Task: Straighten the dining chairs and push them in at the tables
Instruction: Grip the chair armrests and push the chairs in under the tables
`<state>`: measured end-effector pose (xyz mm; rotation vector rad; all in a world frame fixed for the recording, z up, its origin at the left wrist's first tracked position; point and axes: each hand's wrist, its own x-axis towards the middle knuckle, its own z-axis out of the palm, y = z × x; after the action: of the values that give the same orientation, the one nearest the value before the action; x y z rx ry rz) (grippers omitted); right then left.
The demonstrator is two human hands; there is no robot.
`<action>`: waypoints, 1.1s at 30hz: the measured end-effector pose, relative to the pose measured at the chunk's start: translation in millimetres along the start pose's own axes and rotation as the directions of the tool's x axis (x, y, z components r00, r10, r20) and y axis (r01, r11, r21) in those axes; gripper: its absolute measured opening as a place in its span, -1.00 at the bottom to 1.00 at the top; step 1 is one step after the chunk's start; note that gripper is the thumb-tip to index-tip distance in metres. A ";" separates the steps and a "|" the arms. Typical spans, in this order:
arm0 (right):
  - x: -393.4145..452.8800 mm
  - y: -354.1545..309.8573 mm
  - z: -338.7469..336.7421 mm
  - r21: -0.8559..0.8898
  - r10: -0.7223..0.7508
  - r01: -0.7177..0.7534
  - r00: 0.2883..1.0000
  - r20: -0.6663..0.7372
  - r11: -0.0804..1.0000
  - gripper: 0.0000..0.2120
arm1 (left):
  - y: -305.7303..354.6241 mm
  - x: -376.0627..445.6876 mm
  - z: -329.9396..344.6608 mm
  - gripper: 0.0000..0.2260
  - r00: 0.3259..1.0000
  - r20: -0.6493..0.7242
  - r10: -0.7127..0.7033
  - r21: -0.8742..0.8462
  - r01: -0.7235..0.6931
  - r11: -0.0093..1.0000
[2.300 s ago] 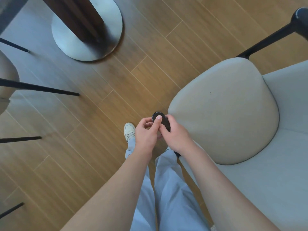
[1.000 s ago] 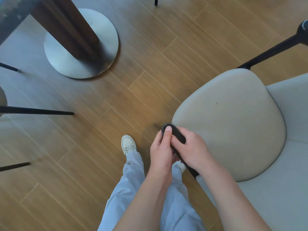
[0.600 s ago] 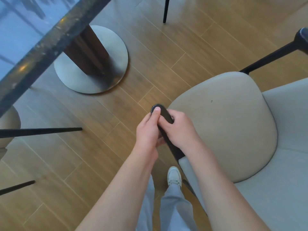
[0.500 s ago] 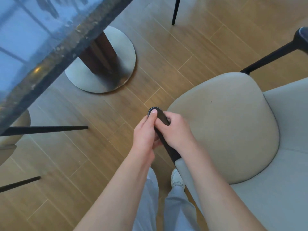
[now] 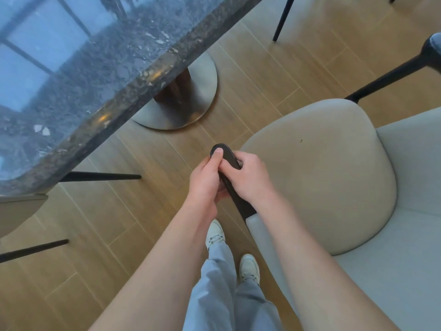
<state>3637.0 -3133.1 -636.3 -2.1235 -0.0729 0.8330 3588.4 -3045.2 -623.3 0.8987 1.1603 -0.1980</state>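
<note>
Head view, looking down: both hands meet on the black armrest (image 5: 225,155) of a beige upholstered chair (image 5: 322,173). The left grip (image 5: 206,180) wraps the bar from the left side, its thumb lying flat on the rounded front end of the armrest. The right grip (image 5: 248,180) clasps the same bar from the right, fingers curled over the top, just behind and touching the left hand. So each grip is clenched round the armrest, and the tip of the bar pokes out just ahead of the knuckles.

The chair itself lies to the right of the hands: its round seat cushion spreads out beside the right wrist, and the grey backrest (image 5: 405,271) curves round in the lower right. Its other black armrest (image 5: 391,77) runs off at the upper right. The chair stands on the wooden plank floor (image 5: 250,75), clear of the desk (image 5: 78,75), whose dark speckled stone top fills the upper left. Between them sits the round metal pedestal base (image 5: 191,101) under the desk.

Thin black legs (image 5: 102,176) of another chair reach out from beneath the desk edge on the left, with a bit of its beige seat (image 5: 19,211) showing. Below the hands are pale blue trousers (image 5: 222,295) and white shoes (image 5: 249,268).
</note>
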 end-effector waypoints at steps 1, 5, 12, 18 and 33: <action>1.2 -0.9 3.1 -0.002 -0.005 0.005 1.000 0.000 1.000 -0.69 | 1.4 0.5 -2.8 -0.73 1.000 -0.003 0.002 -0.001 -0.002 1.000; 4.7 -6.9 8.0 -0.014 -0.011 0.011 1.000 -0.004 1.000 -0.69 | 6.4 4.8 -9.2 -0.73 1.000 -0.013 0.013 0.024 -0.013 1.000; 6.9 -11.7 13.2 -0.079 0.047 -0.045 0.999 0.023 0.996 -0.67 | 17.0 6.4 -9.9 -0.69 0.998 0.011 -0.069 0.096 0.068 0.993; -3.7 -32.3 -4.7 -0.243 0.144 -0.113 0.983 0.112 0.963 -0.39 | 39.2 -8.1 -5.2 -0.73 0.992 -0.032 -0.118 0.129 0.122 0.984; -139.3 -41.5 -201.1 0.307 0.019 0.033 0.986 -0.164 0.951 -0.44 | 21.1 -177.4 123.5 -0.54 0.963 0.120 0.243 0.108 -0.256 0.961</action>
<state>3655.8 -3289.3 -444.4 -1.8842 0.1294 0.6159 3612.1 -3171.1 -448.0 1.1220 0.9341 -0.1095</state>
